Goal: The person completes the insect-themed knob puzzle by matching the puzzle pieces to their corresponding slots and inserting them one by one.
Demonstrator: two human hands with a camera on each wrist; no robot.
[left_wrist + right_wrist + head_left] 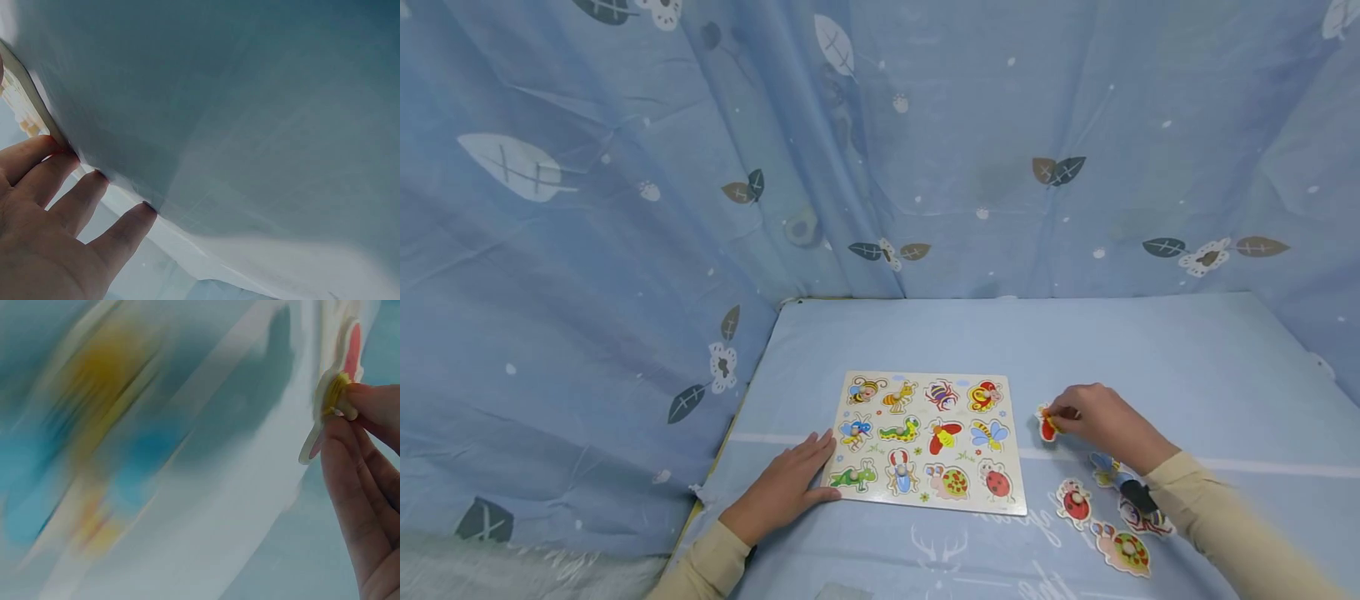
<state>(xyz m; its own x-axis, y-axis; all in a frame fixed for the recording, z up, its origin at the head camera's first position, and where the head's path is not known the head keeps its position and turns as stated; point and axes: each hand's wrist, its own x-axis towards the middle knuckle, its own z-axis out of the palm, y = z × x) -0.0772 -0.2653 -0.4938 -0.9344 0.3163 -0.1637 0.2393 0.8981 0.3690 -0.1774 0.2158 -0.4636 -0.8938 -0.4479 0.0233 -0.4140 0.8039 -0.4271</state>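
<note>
A wooden peg puzzle board (917, 457) with several insect pictures lies flat on the cloth-covered table. At its left edge rests my left hand (793, 479), palm down, fingers extended; the left wrist view shows several fingertips (150, 209) against the surface beside the board. Right of the board, my right hand (1101, 421) pinches a red-and-yellow winged insect puzzle piece (1047, 425) between thumb and fingers. In the right wrist view this insect piece (349, 359) is tilted nearly edge-on, apart from the board. A similar red-winged picture (944, 436) is in the board's middle row.
Loose pieces lie near my right forearm: a ladybug (1075, 504), a snail (1123, 550), a blue-winged dragonfly (1103, 467) and a spider (1142, 518) partly hidden by a dark wrist device (1138, 496). Blue patterned curtains (970, 108) hang behind and left of the table.
</note>
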